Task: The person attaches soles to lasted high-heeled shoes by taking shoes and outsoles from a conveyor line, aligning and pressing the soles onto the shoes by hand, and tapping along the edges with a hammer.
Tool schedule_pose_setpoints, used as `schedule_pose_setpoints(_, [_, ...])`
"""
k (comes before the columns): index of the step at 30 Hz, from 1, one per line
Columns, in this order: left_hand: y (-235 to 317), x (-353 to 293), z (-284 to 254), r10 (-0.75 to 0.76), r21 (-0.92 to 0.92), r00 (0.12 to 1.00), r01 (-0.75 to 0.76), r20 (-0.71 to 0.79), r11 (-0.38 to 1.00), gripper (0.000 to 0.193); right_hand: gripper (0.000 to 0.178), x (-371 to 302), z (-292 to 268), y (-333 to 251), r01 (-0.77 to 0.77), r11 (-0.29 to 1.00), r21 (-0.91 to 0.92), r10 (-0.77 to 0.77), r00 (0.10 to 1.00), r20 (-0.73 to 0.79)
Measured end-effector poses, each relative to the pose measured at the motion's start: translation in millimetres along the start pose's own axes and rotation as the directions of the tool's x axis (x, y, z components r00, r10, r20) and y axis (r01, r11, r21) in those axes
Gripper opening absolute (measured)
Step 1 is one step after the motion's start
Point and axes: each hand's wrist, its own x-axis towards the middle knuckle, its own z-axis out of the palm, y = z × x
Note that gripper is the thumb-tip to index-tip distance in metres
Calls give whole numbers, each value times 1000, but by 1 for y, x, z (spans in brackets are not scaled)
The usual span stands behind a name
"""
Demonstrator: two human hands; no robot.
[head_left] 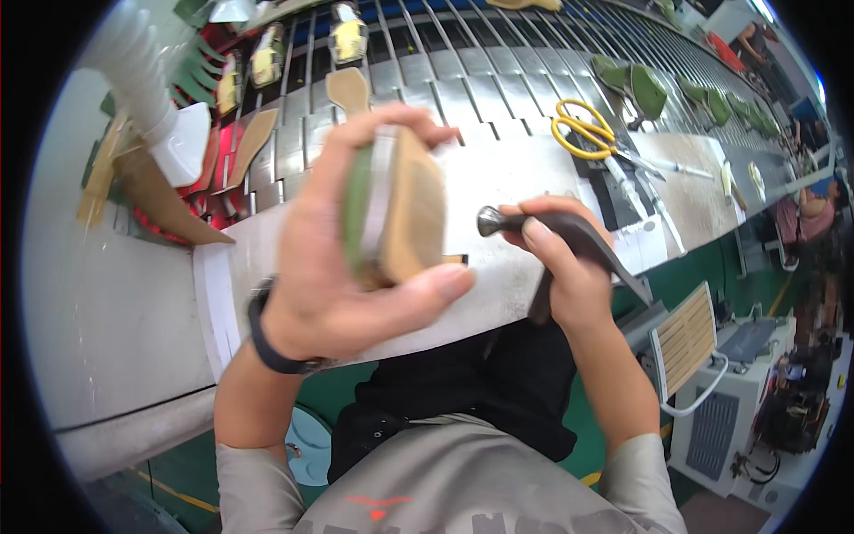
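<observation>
My left hand (311, 240), slightly blurred, is closed around a partly made shoe (416, 209). Its tan underside faces right, and a green upper with a pale band along the edge lies against my palm. Fingers wrap over its far end while the thumb presses the near end. To the right, my right hand (574, 254) grips a dark shoemaker's hammer (569, 230). The hammer's rounded, shiny face points left toward the shoe, apart from it. Both hands are above a pale worktable (498, 178).
Beyond the table runs a slatted metal conveyor (463, 89) carrying tan insoles (347, 89) and green shoe uppers (636, 89). Yellow-handled scissors (584, 133) lie near my right hand beside a white pen-like tool (627, 187). A white nozzle on a hose (182, 142) stands at far left.
</observation>
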Motion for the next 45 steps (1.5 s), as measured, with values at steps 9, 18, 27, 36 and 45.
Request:
schedule_pose_setpoints(9, [14, -19, 43, 112, 254, 994, -109, 3, 961, 76, 39, -30, 17, -128, 596, 771, -223, -423, 742, 520])
schedule_pose_setpoints(18, [20, -54, 43, 241, 297, 966, -259, 95, 919, 78, 43, -20, 19, -155, 296, 913, -282, -147, 881, 449])
schedule_pose_setpoints(27, [-41, -166, 50, 381, 615, 917, -234, -118, 753, 81, 31, -119, 31, -42, 6, 999, -44, 10, 933, 358])
schedule_pose_setpoints(36, [-74, -200, 43, 299, 764, 954, -210, 24, 610, 95, 28, -136, 26, 20, -141, 987, 71, 132, 984, 121])
schedule_pose_setpoints(45, [-73, -203, 49, 304, 734, 945, -121, -120, 668, 40, 32, -72, 39, -28, 263, 913, -311, -48, 827, 560])
